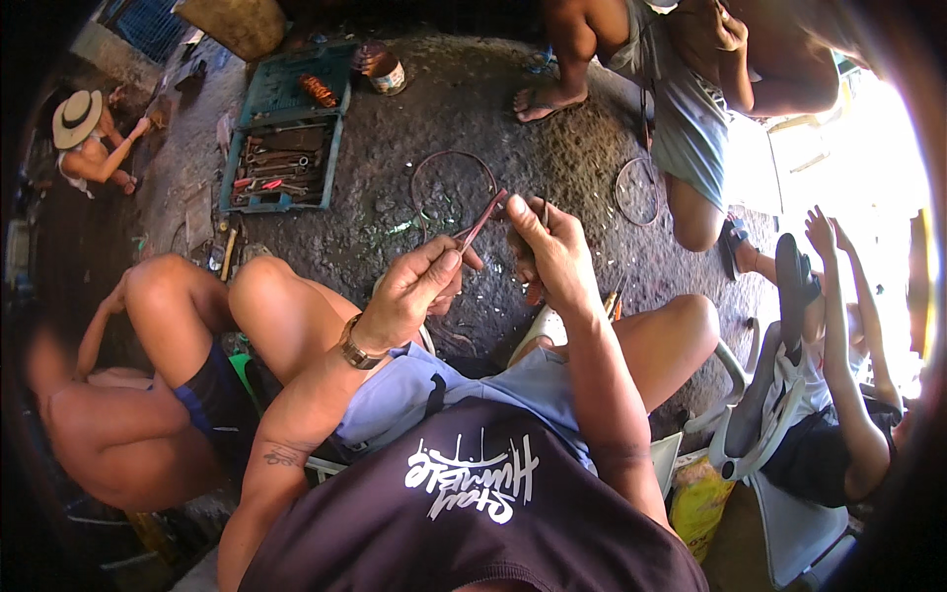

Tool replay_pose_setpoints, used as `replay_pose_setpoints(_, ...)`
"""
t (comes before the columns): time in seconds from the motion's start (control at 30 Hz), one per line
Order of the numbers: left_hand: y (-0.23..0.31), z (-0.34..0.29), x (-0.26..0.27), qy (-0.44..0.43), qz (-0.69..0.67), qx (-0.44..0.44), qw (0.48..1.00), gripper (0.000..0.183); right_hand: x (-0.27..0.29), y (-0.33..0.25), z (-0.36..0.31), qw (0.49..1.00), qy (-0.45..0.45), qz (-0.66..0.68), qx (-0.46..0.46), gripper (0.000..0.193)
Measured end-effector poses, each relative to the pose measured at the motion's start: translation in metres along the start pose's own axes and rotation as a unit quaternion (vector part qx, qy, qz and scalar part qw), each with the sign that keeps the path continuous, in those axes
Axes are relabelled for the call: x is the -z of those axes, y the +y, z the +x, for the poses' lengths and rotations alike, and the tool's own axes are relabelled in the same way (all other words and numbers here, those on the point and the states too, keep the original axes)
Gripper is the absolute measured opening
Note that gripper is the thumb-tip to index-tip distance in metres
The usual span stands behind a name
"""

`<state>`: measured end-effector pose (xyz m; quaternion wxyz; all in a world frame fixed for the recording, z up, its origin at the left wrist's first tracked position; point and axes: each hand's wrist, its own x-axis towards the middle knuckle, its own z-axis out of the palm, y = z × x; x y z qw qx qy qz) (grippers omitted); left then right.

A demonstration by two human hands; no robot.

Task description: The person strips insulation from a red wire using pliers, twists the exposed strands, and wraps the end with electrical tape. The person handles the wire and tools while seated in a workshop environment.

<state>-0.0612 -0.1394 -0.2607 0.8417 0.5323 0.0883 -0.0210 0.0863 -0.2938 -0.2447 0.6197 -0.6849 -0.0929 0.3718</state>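
Note:
Between my hands a thin reddish-brown wire (480, 225) runs upward at a slant, and its strands lie close together. My left hand (426, 279) pinches the lower part of it between thumb and fingers; a watch sits on that wrist. At the wire's upper end is the thumb of my right hand (554, 252). The right fingers are curled round something dark, with a bit of orange showing under the palm; its kind is hidden. Beyond my hands, a thin loop of wire (454, 154) lies on the dark ground; whether it joins the held wire I cannot tell.
An open teal toolbox (229, 187) with several wrenches stands ahead on the left, beside a can (390, 79). Another wire loop (637, 192) lies farther right. People sit close on both sides, and one is ahead at the right. A yellow bag (700, 503) is by my right side.

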Motion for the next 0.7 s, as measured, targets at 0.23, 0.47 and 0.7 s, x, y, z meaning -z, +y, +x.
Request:
replay_pose_setpoints(0.23,-0.004,0.001,-0.003,0.009,0.052,-0.003,0.999,0.027,-0.003,0.014,-0.014,0.860,0.018,-0.419,0.290,0.028)
replay_pose_setpoints(0.47,0.001,0.000,-0.008,0.016,0.163,-0.031,0.986,0.023,-0.002,0.013,-0.014,0.835,-0.038,-0.456,0.306,0.022)
replay_pose_setpoints(0.7,0.005,-0.003,-0.011,-0.020,0.191,-0.056,0.980,0.020,0.001,0.010,-0.016,0.835,-0.071,-0.470,0.277,0.031)
